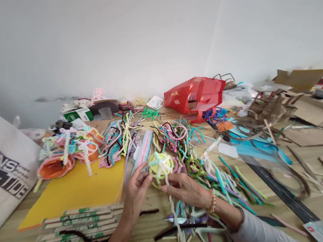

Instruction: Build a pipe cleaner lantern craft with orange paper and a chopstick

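Left hand, half-curled, pinches the yellow-green disc just beyond both hands; right hand, fingers closed, grips where its white strand passes, running bodyward, nearer the right! Leftward, a yellow sheet.

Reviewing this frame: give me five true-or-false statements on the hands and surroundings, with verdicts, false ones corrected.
1. The left hand and right hand both hold a yellow-green and white fuzzy piece. True.
2. Both wrists are bare. False: a beaded bracelet circles the right one.
3. A red bag lies farther back than the hands. True.
4. Nothing lies left of the hands. False: a yellow sheet and wrapped sticks do.
5. The white bag at far left bears dark lettering. True.
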`<state>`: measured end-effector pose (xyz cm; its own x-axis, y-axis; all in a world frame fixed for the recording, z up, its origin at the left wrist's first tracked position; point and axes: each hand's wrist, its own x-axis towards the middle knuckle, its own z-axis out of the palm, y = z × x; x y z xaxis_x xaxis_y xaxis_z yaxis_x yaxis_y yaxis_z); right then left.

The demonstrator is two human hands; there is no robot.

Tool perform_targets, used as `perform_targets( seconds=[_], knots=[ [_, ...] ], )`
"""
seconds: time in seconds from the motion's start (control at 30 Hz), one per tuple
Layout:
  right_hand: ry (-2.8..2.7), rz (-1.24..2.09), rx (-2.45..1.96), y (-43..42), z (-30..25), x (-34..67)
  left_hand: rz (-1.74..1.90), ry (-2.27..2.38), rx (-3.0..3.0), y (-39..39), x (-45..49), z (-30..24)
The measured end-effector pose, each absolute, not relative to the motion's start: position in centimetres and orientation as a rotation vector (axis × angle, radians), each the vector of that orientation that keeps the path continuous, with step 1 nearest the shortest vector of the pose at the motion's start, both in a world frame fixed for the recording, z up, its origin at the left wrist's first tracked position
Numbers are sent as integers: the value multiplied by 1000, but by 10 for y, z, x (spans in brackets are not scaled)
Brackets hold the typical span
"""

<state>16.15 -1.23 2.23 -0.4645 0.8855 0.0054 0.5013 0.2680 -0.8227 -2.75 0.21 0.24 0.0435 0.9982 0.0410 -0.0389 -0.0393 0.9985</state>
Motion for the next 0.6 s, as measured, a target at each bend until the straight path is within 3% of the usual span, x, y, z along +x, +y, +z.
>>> perform_targets(
  seconds=[0.37, 0.6],
  knots=[
    [-2115, 990, -1327, -8, 17, 167, 1344, 1293, 1246, 7, -34, 0],
    [-2091, 972, -1326, -8, 19, 165, 1253, 1338, 1832, 14, -40, -14]
  ],
)
